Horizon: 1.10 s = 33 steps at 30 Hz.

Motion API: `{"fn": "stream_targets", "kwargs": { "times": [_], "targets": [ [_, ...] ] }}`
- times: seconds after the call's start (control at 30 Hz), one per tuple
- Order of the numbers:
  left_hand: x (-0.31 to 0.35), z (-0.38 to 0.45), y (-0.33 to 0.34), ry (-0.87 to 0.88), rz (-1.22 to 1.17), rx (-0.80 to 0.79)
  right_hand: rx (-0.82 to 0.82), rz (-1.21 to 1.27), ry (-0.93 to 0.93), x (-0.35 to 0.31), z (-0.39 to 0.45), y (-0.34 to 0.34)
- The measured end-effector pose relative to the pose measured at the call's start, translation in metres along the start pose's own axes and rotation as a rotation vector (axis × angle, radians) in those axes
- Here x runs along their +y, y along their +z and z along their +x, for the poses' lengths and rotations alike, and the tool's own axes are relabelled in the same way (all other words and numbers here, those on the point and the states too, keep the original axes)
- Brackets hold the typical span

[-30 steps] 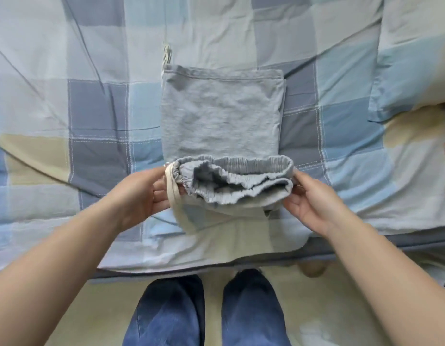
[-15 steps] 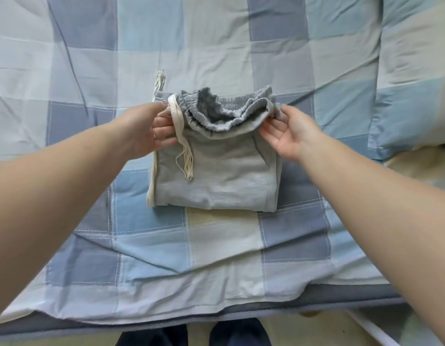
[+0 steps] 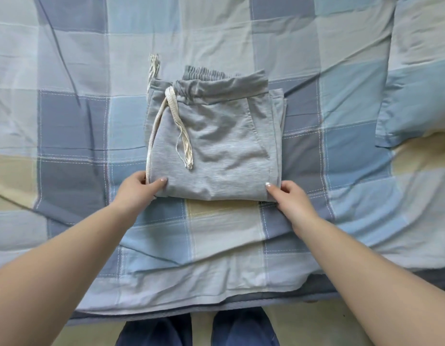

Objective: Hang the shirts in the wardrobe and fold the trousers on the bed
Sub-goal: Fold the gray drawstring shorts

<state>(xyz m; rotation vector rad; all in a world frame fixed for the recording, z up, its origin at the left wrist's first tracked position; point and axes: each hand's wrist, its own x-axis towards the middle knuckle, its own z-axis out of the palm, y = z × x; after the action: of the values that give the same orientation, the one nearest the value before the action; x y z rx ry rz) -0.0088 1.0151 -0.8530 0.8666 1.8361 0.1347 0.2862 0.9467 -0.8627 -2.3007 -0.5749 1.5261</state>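
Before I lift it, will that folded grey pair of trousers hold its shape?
Probably not: the trousers look like soft knit and would likely sag between the left hand and right hand. The loose drawstring would likely dangle. The layers may slide apart.

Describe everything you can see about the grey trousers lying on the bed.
The grey trousers look like soft knitted cotton, folded into a compact, roughly square bundle lying flat on the checked bedspread. The gathered elastic waistband sits at the far edge, folded over on top. A cream drawstring with a frayed end trails down the front, and another frayed end pokes out at the far left corner. A pocket slit runs down the right side. The left hand and right hand grip the near corners, thumbs on top.
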Motion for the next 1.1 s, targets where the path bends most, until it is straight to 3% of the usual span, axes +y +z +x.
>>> {"fn": "stream_targets", "kwargs": {
  "times": [0.23, 0.53, 0.63, 0.7, 0.83, 0.93, 1.0, 1.1],
  "targets": [
    [-0.011, -0.008, -0.002, 0.040, 0.068, 0.029, -0.081, 0.274, 0.061, 0.016, 0.001, -0.001],
    [-0.117, -0.089, 0.020, -0.181, 0.197, -0.041, -0.082, 0.112, 0.268, 0.109, -0.073, 0.002],
    [-0.127, -0.110, 0.027, -0.055, 0.203, 0.159, 0.010, -0.196, 0.111, 0.114, -0.091, 0.002],
    [-0.115, -0.114, 0.027, 0.213, 0.226, 0.286, 0.136, -0.313, -0.102, 0.101, -0.096, 0.002],
    [-0.067, -0.102, 0.037, 0.799, 0.473, 0.175, 0.140, -0.613, -0.573, 0.049, -0.088, 0.021],
    [-0.031, -0.074, 0.054, 1.070, 0.751, 0.109, 0.108, -0.833, -0.840, 0.009, -0.063, 0.048],
    [-0.012, -0.049, 0.061, 1.089, 0.924, 0.102, 0.100, -0.998, -0.932, -0.010, -0.039, 0.063],
    [-0.005, -0.007, 0.058, 0.921, 1.078, 0.100, 0.081, -1.246, -0.910, -0.018, 0.001, 0.068]
  ]
}}
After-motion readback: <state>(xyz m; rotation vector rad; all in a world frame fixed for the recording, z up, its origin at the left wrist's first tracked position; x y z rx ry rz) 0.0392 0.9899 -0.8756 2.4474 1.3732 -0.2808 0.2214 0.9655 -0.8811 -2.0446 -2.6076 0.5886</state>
